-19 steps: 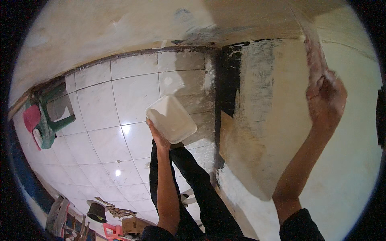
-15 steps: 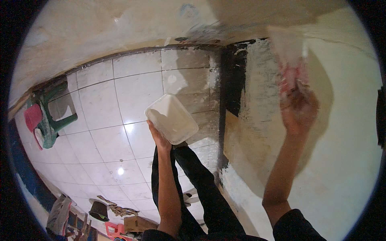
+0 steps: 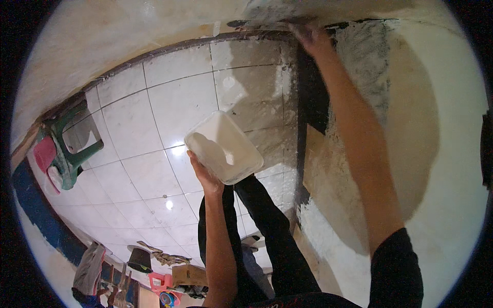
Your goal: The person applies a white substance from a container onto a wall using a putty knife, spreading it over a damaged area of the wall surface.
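Note:
My left hand (image 3: 206, 177) grips the lower left edge of a white rectangular plastic tub (image 3: 202, 125), tilted over my legs. Inside it lies some white paste (image 3: 229, 158), partly in shadow. At the far end of my outstretched right arm, my right hand (image 3: 313, 42) is up against the corner where the far wall (image 3: 169, 31) meets the right wall (image 3: 457, 128). Its fingers are closed and smeared by motion. The flat, pale scraper with red on it, seen in this hand a moment earlier, is mostly hidden or blurred now.
White floor tiles (image 3: 177, 115) lie below, with a dark skirting band (image 3: 313, 97) along the right wall. A green plastic stool (image 3: 64, 159) with a pink dipper (image 3: 45, 151) stands at left. Lower left are a dark bucket (image 3: 139, 260), a cardboard box (image 3: 190, 276) and a plastic bag (image 3: 89, 269).
My right hand has swung from the right wall leftward and farther away into the corner. The tub stays in my left hand, and the view has shifted slightly.

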A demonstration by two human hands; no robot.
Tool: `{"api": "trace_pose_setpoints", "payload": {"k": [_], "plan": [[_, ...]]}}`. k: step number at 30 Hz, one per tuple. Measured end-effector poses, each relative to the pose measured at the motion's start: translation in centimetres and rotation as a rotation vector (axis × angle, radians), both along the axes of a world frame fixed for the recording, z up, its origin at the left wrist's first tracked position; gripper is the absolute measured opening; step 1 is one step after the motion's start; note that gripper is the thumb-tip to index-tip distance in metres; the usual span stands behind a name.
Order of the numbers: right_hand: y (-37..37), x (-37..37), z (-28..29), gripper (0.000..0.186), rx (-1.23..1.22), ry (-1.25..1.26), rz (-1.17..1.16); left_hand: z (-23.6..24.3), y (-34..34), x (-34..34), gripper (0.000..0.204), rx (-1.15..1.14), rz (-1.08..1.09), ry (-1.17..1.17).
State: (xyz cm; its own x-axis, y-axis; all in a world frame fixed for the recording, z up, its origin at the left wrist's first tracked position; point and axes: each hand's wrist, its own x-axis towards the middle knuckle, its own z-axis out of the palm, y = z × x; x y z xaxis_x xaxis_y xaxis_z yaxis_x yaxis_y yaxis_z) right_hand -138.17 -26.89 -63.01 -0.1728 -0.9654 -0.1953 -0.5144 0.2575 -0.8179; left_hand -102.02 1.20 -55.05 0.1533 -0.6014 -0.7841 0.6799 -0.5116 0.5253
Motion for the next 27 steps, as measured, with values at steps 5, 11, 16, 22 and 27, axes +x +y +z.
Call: {"api": "trace_pose_setpoints", "payload": {"k": [5,11,16,22,27], "plan": [[-1.8,3.2,12.3,0.013,0.068,-0.898,-0.751,0.2,0.4,-0.6,0.068,-0.030,0.003,0.041],[9.0,3.0,15.2,0.045,-0.040,-0.071,-0.075,1.3,-1.0,-1.9,0.068,0.006,-0.005,-0.025],[6.7,1.6,0.8,0.042,0.084,-1.054,-0.735,0.9,-0.5,-1.4,0.068,-0.019,0.021,0.027],[-0.5,0.7,-6.6,0.040,0.033,-0.766,-0.565,0.4,-0.3,-1.8,0.067,-0.009,0.011,0.003],[-1.3,5.8,-0.1,0.038,-0.052,-0.731,-0.503,0.5,0.0,-0.8,0.066,-0.011,0.036,-0.008]]}}
